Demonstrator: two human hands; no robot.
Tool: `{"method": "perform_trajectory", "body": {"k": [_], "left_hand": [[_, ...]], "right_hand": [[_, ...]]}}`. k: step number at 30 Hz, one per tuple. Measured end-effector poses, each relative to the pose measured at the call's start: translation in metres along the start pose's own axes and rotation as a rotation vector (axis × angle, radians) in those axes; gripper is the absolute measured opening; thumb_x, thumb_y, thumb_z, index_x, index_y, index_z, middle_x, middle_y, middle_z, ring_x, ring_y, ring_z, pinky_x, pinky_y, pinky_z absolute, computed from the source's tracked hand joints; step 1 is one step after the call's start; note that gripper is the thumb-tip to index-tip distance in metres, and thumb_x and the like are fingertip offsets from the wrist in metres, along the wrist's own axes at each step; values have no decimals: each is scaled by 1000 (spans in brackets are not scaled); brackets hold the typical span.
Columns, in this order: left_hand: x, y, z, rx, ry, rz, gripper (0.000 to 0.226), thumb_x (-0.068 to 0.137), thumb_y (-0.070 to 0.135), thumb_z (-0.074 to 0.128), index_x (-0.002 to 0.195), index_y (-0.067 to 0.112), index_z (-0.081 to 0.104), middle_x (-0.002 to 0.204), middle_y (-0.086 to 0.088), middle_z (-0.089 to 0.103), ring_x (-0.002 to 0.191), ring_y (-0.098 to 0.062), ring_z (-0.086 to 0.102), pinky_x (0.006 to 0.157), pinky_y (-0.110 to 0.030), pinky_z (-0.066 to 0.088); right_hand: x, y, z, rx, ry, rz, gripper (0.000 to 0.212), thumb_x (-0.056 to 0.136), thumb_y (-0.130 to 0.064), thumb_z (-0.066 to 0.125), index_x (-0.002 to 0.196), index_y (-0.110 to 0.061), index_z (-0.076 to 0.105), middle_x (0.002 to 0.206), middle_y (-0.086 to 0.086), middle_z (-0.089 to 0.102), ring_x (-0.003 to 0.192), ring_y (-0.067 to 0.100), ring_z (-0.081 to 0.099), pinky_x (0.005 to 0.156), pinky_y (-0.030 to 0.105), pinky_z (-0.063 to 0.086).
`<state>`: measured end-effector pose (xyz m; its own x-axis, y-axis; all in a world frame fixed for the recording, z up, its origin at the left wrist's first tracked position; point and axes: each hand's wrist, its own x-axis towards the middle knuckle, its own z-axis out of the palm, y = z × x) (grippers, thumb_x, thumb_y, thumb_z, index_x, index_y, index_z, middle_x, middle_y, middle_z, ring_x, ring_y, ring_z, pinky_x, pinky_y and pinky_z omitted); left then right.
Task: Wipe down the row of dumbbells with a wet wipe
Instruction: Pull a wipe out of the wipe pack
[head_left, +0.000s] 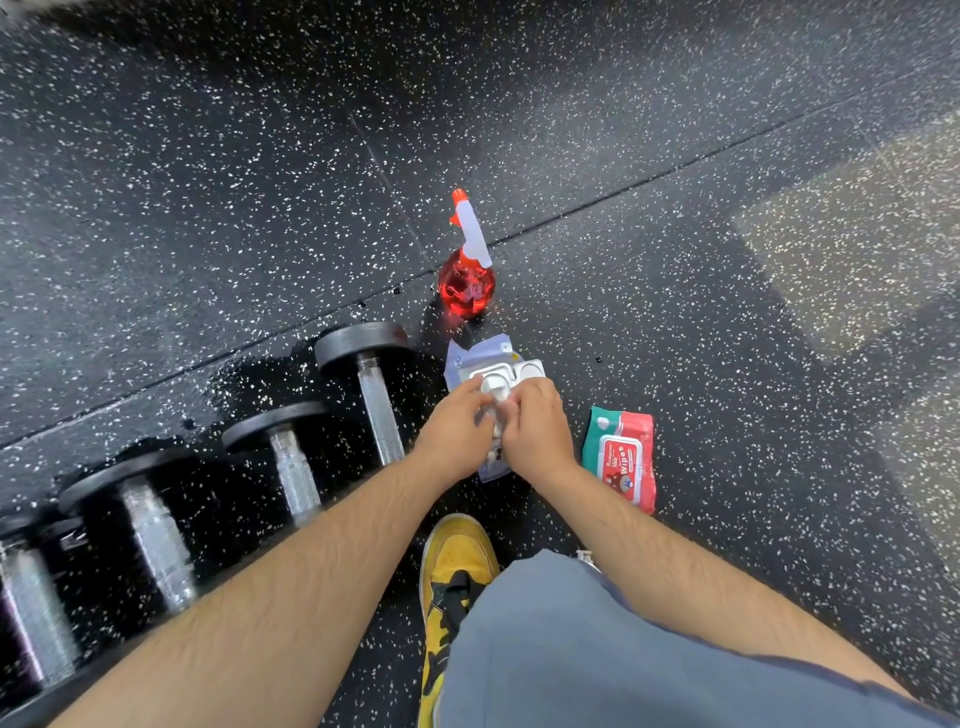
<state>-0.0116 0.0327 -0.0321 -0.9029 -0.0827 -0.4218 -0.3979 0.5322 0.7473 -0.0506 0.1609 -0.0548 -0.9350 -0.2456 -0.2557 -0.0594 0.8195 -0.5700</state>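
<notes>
Gripping wet wipe (497, 415) with left hand (457, 428) and right hand (537, 434) together, fingers of both curled round the white sheet, knuckles nearly touching. Held it directly over lavender wipe pack (480, 356), lying flat on speckled black floor (208, 182), white flip lid (530, 370) swung open at far end; couldn't tell whether wipe was fully out of the pack. Saw row of dumbbells (382, 410) left of the hands, four in view, side by side on the floor, black heads at far end, knurled steel handles running toward camera; nearest one just beside left hand, not touched. Lost detail on leftmost dumbbells to blur. Noted darker, glossy patch of floor around the far heads. Spotted red spray bottle (466, 286) upright just beyond the pack, white trigger head, orange nozzle pointing away. Found second wipe pack (621, 457), red and green, lid closed, flat on floor just right of right hand. Read "Wipes" on its label. Caught yellow shoe (452, 566) and grey shorts (571, 665) at bottom edge, between and under the forearms.
</notes>
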Motion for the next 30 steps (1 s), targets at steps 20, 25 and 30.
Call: {"method": "perform_trajectory", "body": {"k": [20, 25, 30], "left_hand": [[-8, 16, -9, -180, 134, -41, 5, 89, 17, 63, 85, 19, 62, 77, 7, 63, 69, -7, 55, 62, -31, 43], [-18, 19, -26, -410, 232, -80, 20, 82, 24, 77, 81, 16, 59, 78, 8, 64, 66, -1, 55, 61, -15, 41], [-23, 24, -40, -686, 187, -187, 24, 74, 25, 73, 81, 18, 51, 79, 0, 54, 72, -14, 51, 67, -29, 44]], "right_hand": [[-28, -14, -23, 242, 179, -266, 9, 97, -11, 49, 96, -7, 56, 120, 0, 50, 113, 7, 46, 100, 9, 30], [-26, -32, -29, 456, 161, -85, 7, 101, -12, 47, 96, -12, 51, 105, -1, 59, 91, 11, 53, 80, 17, 39], [-27, -45, -31, 430, 125, -88, 6, 103, -15, 51, 99, -10, 50, 88, -8, 53, 78, -11, 51, 68, 8, 38]]}}
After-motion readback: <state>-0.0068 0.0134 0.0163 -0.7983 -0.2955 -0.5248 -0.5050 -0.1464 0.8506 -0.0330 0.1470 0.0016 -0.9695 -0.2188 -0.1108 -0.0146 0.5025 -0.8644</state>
